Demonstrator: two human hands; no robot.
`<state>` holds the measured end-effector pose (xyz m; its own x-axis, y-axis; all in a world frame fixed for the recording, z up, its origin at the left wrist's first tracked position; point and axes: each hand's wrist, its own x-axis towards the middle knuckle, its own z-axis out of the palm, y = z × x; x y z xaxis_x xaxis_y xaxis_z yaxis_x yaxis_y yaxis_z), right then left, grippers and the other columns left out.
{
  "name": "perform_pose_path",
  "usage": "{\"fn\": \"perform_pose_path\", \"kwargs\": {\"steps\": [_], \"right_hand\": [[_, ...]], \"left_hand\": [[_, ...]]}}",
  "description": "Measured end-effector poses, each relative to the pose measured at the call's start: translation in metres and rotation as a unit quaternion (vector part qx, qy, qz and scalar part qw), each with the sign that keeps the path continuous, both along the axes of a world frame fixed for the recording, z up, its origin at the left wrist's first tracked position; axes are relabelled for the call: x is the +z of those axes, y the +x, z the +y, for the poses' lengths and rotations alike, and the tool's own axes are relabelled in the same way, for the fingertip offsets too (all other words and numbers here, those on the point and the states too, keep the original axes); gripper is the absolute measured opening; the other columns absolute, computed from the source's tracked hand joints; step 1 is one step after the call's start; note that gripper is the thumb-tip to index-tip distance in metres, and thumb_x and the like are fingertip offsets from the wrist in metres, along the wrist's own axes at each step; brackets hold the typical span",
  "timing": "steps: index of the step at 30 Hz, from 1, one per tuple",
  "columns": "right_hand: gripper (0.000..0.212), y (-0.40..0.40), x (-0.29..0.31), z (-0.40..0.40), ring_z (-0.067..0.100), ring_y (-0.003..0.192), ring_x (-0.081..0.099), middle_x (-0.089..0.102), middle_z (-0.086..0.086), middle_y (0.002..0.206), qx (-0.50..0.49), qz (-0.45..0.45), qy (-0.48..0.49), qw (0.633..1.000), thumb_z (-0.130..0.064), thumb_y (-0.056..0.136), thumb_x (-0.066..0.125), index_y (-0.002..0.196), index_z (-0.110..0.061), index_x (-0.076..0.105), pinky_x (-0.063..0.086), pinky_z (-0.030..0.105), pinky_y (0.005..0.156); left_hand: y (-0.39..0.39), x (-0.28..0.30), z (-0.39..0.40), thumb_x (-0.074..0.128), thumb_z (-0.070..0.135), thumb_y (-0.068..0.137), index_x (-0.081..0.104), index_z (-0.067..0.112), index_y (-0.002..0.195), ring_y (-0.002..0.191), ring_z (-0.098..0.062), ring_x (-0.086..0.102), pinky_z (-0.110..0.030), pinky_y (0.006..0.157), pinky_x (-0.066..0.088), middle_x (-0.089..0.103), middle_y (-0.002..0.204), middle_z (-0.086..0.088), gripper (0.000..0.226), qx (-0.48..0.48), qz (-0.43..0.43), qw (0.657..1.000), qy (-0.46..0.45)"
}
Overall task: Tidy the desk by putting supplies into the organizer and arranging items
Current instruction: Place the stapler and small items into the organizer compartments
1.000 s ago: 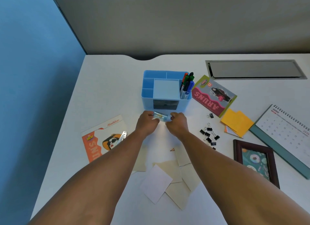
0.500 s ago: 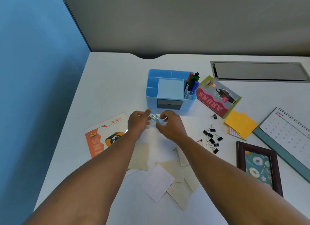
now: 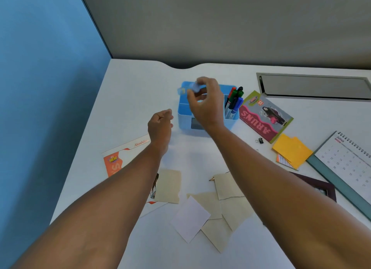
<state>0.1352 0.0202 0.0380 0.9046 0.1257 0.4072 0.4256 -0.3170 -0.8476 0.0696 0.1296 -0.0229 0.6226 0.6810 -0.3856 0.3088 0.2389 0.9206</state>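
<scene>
While the right hand (image 3: 204, 104) pinches a small blurred item (image 3: 189, 88) at its fingertips above the organizer (image 3: 183, 112) at frame centre, the left hand (image 3: 160, 126), lower left, hangs loosely curled, empty.

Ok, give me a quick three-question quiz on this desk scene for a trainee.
1. True or false: the right hand holds a small blurred item above the blue organizer.
2. Where do the markers stand? A) the organizer's right compartment B) on the calendar C) in the picture frame
3. Fill in: the sticky notes are ____ in colour.

Key: 1 true; 2 A; 3 orange.
</scene>
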Motion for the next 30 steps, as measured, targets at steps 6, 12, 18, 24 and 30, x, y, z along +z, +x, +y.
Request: {"fn": "perform_pose_path", "kwargs": {"steps": [6,12,18,24,30], "right_hand": [[0.020,0.041,-0.006,0.006,0.017,0.097,0.058,0.061,0.008,0.113,0.004,0.075,-0.130,0.989,-0.012,0.091,0.063,0.110,-0.006,0.062,0.054,0.031,0.088],[0.019,0.051,-0.022,0.012,0.020,0.097,0.060,0.064,0.005,0.109,0.042,0.109,-0.249,0.962,-0.019,0.091,0.061,0.108,-0.011,0.065,0.054,0.033,0.085],[0.023,0.059,-0.028,0.020,0.018,0.094,0.061,0.062,0.004,0.115,0.053,0.116,-0.391,0.911,-0.028,0.093,0.060,0.113,-0.019,0.066,0.055,0.033,0.085],[0.029,0.058,-0.030,0.025,0.020,0.110,0.051,0.064,0.004,0.113,0.081,0.085,-0.474,0.873,-0.029,0.095,0.052,0.116,-0.014,0.066,0.047,0.030,0.078],[0.031,0.055,-0.030,0.013,0.020,0.107,0.055,0.060,0.004,0.120,0.062,0.118,-0.396,0.908,-0.015,0.090,0.058,0.119,-0.019,0.067,0.052,0.035,0.087]], "left_hand": [[0.013,0.004,-0.002,0.060,0.030,0.097,0.066,0.016,0.125,0.110,-0.018,0.064,-0.036,0.100,0.053,0.067,0.124,0.003,0.031,-0.021,0.009,0.999,0.030],[0.017,-0.003,-0.001,0.061,0.026,0.096,0.070,0.018,0.120,0.107,-0.019,0.067,-0.037,0.099,0.054,0.070,0.118,0.005,0.027,-0.014,0.013,0.999,0.050],[0.016,-0.009,0.001,0.059,0.023,0.095,0.072,0.020,0.117,0.105,-0.017,0.067,-0.037,0.096,0.055,0.071,0.115,0.004,0.026,-0.032,0.023,0.996,0.084],[0.013,-0.014,0.000,0.061,0.023,0.095,0.071,0.020,0.117,0.105,-0.015,0.065,-0.038,0.096,0.056,0.070,0.115,0.003,0.024,-0.035,0.027,0.994,0.095],[0.003,-0.018,-0.002,0.060,0.024,0.095,0.071,0.020,0.117,0.103,-0.018,0.067,-0.038,0.095,0.056,0.070,0.116,0.003,0.025,-0.039,0.046,0.993,0.099]]}}
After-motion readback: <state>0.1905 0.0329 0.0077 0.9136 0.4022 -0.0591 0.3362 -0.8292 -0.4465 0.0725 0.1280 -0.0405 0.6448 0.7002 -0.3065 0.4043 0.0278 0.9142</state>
